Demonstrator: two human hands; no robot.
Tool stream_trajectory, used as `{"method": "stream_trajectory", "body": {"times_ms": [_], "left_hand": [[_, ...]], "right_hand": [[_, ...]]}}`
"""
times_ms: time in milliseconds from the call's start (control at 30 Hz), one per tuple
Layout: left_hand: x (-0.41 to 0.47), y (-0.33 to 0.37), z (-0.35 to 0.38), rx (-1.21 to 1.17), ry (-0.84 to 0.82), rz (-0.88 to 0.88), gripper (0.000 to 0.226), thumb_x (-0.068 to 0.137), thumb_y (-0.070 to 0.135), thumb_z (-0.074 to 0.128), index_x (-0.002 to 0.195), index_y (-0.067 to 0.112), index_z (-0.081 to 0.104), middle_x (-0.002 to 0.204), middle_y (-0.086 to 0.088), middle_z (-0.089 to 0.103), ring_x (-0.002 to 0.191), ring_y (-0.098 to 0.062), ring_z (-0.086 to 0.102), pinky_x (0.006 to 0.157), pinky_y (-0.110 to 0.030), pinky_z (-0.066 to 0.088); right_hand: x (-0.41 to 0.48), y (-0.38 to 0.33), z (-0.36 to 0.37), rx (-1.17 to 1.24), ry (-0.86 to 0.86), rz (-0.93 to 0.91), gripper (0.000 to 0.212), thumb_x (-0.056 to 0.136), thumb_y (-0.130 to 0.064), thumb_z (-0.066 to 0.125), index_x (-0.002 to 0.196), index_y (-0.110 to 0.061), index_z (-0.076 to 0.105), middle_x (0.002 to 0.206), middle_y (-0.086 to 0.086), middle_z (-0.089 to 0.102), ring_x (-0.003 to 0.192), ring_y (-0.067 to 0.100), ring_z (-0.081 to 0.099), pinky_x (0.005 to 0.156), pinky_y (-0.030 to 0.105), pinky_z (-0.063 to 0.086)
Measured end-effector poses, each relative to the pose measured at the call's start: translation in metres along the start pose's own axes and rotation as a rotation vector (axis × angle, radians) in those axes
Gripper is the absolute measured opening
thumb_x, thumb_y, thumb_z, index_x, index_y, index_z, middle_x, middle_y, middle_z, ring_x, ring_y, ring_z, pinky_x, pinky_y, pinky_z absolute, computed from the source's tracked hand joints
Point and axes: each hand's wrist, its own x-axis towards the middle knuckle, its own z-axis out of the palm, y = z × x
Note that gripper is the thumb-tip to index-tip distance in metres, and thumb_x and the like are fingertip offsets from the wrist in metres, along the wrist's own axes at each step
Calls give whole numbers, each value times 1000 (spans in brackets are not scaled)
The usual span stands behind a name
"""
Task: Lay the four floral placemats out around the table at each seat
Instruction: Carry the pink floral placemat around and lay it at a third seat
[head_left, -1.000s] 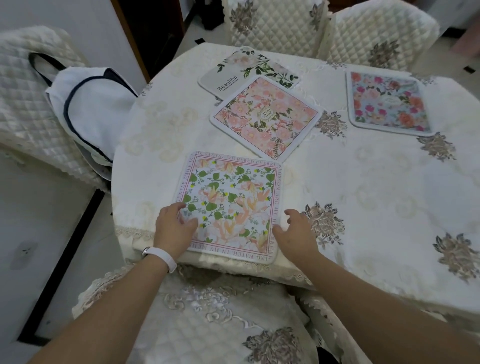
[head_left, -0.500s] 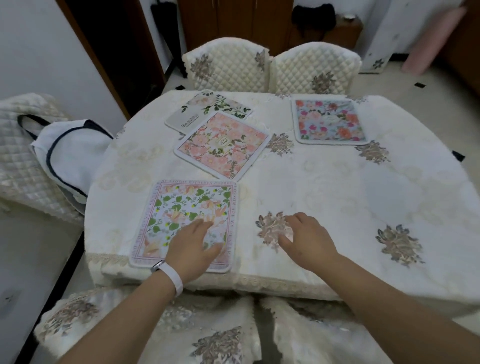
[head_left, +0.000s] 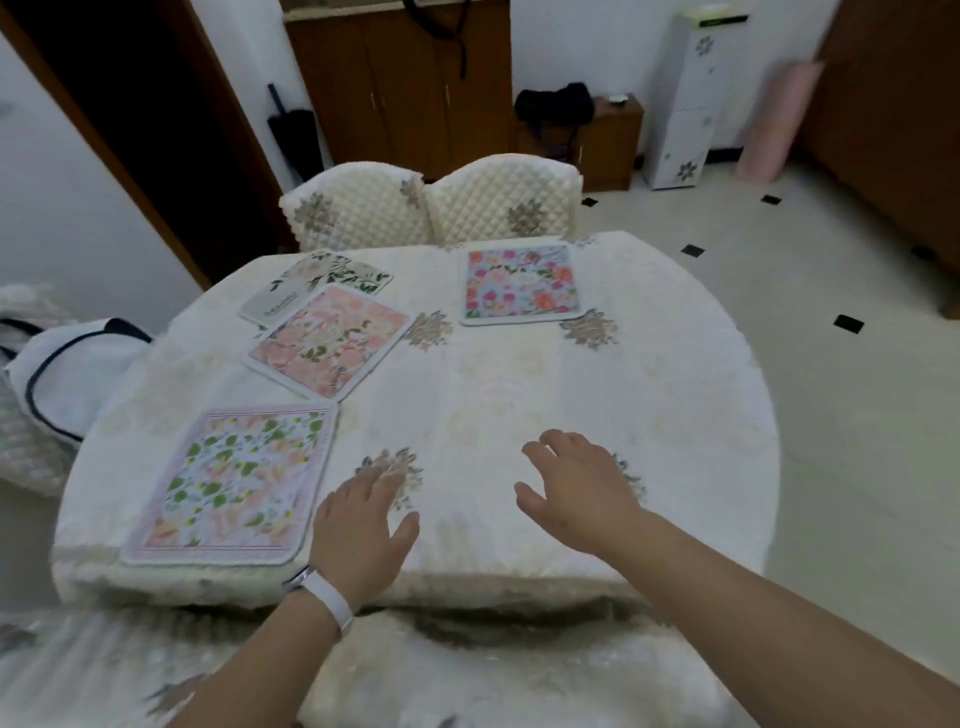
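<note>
4 floral placemats lie on the cloth-covered desk (head_left: 519, 374): the green-leaf placemat (head_left: 234, 480) at 8 o'clock by the near edge, the peach placemat (head_left: 330, 340) at 10, overlapping the white-and-green placemat (head_left: 317, 283) at 11, and the blue-and-pink placemat (head_left: 521, 280) at 12. Left hand (head_left: 358, 525) and right hand (head_left: 582, 491) hover near 6, each grip spread wide, holding nothing.
</note>
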Motion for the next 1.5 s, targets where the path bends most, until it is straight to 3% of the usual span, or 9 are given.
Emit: {"method": "stream_trajectory", "body": {"times_ms": [300, 633, 900, 1100, 1500], "left_hand": [[-5, 59, 7, -136, 29, -21, 41, 89, 40, 58, 127, 25, 57, 138, 1, 52, 131, -21, 41, 104, -39, 35], [25, 60, 27, -220, -57, 25, 42, 89, 43, 55, 126, 24, 56, 135, 0, 54, 122, -21, 48, 103, -40, 38], [39, 118, 35, -228, -74, 49, 45, 89, 46, 51, 130, 27, 53, 140, 0, 49, 126, -22, 44, 102, -42, 40], [53, 213, 60, -197, -60, 79, 45, 89, 47, 50, 131, 31, 50, 142, 4, 47, 129, -19, 40, 103, -39, 37], [90, 483, 137, -218, -137, 144, 42, 87, 42, 58, 126, 29, 55, 133, 7, 53, 120, -17, 48, 96, -36, 41]], "right_hand": [[-38, 53, -19, 35, -16, 44, 51, 90, -49, 39, 131, -22, 49, 134, 0, 49, 116, 23, 45, 94, 36, 38], [-38, 73, -30, 26, -21, 154, 50, 92, -49, 40, 134, -23, 47, 133, -1, 50, 114, 21, 47, 92, 37, 39], [-30, 118, -41, 72, -11, 163, 51, 93, -50, 41, 135, -22, 46, 133, 0, 50, 114, 23, 48, 91, 37, 39], [-36, 208, -53, 145, -12, 147, 51, 93, -50, 41, 136, -23, 45, 135, -1, 49, 115, 22, 47, 91, 37, 39], [-102, 461, -118, 173, -9, 166, 45, 93, -41, 41, 131, -18, 52, 126, 3, 55, 111, 25, 49, 94, 41, 41]]}}
